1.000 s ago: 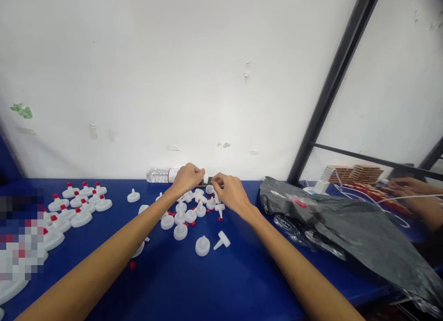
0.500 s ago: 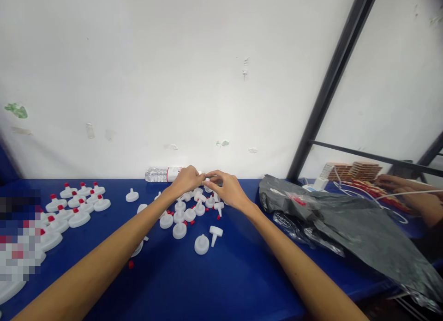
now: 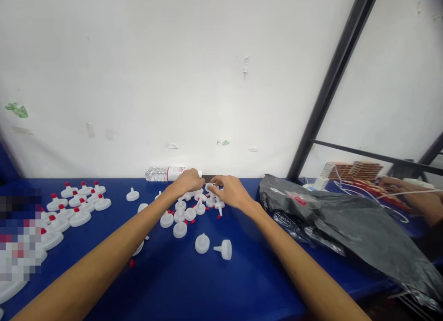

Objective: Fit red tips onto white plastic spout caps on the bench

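Observation:
My left hand (image 3: 188,180) is curled over the back of a pile of white spout caps, close to the neck of a lying clear bottle (image 3: 158,174). What its closed fingers hold, if anything, is hidden. Just to the right, my right hand (image 3: 229,190) has its thumb and forefinger around a white spout cap (image 3: 209,187) at the pile's back edge. Several bare spout caps (image 3: 179,215) lie in front of the hands, with small red tips (image 3: 193,221) among them. Closer to me are an upright spout cap (image 3: 202,243) and one on its side (image 3: 226,250).
Rows of spout caps with red tips (image 3: 80,217) stand on the left of the blue table (image 3: 194,284). A grey plastic bag (image 3: 332,219) covers the right side, near a black post (image 3: 321,94). Beyond the post, another person's hand (image 3: 389,182) shows.
My hands have moved slightly apart, the left one turning to curl downward. The loose spout cap nearest me on the right has rolled toward me and to the right, now on its side.

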A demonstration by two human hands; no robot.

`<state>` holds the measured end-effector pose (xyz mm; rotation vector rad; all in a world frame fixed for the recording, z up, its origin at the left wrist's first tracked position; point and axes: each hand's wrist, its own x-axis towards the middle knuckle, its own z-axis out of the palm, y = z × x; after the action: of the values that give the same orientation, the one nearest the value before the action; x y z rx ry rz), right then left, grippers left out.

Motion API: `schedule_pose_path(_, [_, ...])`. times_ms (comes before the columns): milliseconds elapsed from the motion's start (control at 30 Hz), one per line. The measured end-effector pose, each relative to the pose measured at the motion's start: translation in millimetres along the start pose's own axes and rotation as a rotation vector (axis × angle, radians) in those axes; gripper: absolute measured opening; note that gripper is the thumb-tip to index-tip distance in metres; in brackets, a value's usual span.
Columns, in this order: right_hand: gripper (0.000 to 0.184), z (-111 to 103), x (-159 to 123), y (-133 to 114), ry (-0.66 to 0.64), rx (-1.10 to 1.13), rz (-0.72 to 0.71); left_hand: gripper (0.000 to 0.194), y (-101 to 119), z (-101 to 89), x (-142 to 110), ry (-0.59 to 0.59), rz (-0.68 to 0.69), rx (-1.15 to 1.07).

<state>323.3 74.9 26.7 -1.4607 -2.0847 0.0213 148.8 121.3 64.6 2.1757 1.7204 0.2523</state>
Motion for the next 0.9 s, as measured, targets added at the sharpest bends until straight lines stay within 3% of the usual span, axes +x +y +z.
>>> schedule_pose_path(267, [0.024,-2.5,1.2,-2.3,0.015,-0.045,-0.017,0.033,0.0,-0.4,2.0,-0.135,-0.017,-0.115])
schedule_pose_path(500, [0.026,-4.6,-0.3,-5.1,0.032,-0.058,-0.029,0.031,5.8,-8.1,-3.0,-0.187,0.004,-0.234])
schedule_pose_path(767, [0.029,-4.7,-0.1,-6.8,0.038,-0.083,-0.044,0.030,1.8,-9.1,2.3,-0.175,0.019,-0.257])
schedule_pose_path(900, [0.029,-4.3,-0.1,-7.5,0.040,-0.087,-0.061,0.030,0.4,-23.0,-1.6,-0.114,0.017,-0.176])
